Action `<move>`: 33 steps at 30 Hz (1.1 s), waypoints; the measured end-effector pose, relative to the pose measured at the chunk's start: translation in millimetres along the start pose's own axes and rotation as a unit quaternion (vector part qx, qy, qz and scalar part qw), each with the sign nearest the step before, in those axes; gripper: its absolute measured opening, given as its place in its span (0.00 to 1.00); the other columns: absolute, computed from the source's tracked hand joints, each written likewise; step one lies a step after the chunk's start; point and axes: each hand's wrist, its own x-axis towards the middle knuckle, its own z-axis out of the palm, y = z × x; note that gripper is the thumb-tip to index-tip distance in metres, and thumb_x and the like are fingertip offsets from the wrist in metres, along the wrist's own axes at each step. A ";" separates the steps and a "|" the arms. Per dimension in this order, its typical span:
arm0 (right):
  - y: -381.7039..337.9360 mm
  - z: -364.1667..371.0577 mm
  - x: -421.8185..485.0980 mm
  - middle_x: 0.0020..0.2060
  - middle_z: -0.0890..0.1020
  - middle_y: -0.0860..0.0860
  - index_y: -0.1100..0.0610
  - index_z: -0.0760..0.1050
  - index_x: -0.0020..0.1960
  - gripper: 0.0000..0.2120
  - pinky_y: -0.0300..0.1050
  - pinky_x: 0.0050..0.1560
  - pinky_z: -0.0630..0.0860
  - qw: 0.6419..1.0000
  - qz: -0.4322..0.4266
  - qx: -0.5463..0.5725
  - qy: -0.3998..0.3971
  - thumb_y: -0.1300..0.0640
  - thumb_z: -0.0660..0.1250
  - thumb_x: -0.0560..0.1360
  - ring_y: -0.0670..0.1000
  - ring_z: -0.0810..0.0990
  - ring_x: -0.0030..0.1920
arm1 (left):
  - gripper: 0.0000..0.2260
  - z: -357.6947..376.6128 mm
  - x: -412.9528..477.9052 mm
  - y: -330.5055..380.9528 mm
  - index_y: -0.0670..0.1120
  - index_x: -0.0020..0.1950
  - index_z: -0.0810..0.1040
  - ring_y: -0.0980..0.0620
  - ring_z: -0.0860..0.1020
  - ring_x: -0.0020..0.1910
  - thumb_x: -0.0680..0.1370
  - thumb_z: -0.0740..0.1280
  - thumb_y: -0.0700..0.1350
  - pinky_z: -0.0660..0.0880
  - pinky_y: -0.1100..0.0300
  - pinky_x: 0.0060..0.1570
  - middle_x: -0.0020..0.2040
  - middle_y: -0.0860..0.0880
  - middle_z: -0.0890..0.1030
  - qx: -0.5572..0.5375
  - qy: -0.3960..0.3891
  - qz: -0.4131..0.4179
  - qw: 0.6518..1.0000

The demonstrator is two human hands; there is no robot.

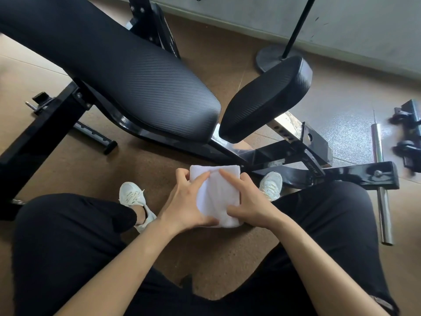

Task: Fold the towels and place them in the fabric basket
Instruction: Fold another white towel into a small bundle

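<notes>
A small white towel [215, 195], folded into a compact rectangle, is held between my knees above the brown floor. My left hand [185, 201] grips its left side, thumb under the near edge and a finger lying across the top. My right hand [248, 201] holds the right side, index finger stretched over the top fold and thumb pressing the near corner. No fabric basket is in view.
A black padded weight bench [141, 87] with a separate seat pad [266, 96] stands just ahead, its steel frame [319, 169] running to the right. A chrome bar [382, 192] and black clamps [407, 135] lie at the right. A stand base [271, 57] sits near the wall.
</notes>
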 end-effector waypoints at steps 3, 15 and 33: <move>-0.6 5.9 1.2 0.53 0.65 0.48 0.42 0.57 0.81 0.42 0.35 0.50 0.71 1.000 -0.020 -0.003 0.017 0.58 0.71 0.72 0.48 0.69 0.54 | 0.53 0.1 1.1 -2.9 0.56 0.81 0.57 0.47 0.72 0.64 0.63 0.82 0.61 0.78 0.53 0.59 0.69 0.49 0.55 -0.009 0.016 0.005 1.000; -0.2 13.2 -0.4 0.52 0.73 0.45 0.43 0.61 0.79 0.37 0.40 0.49 0.76 0.992 -0.049 0.055 0.102 0.56 0.72 0.74 0.45 0.75 0.49 | 0.32 -6.6 -0.4 -7.8 0.61 0.75 0.69 0.53 0.74 0.63 0.73 0.71 0.47 0.83 0.58 0.48 0.66 0.56 0.66 -0.244 -0.005 0.087 0.966; -0.4 7.1 -7.3 0.66 0.80 0.55 0.43 0.60 0.79 0.33 0.65 0.65 0.76 0.950 0.015 0.307 -0.054 0.60 0.68 0.79 0.57 0.81 0.63 | 0.38 -7.4 17.7 -23.5 0.55 0.74 0.69 0.54 0.77 0.63 0.67 0.76 0.61 0.76 0.60 0.57 0.65 0.52 0.77 -0.429 -0.033 -0.094 0.898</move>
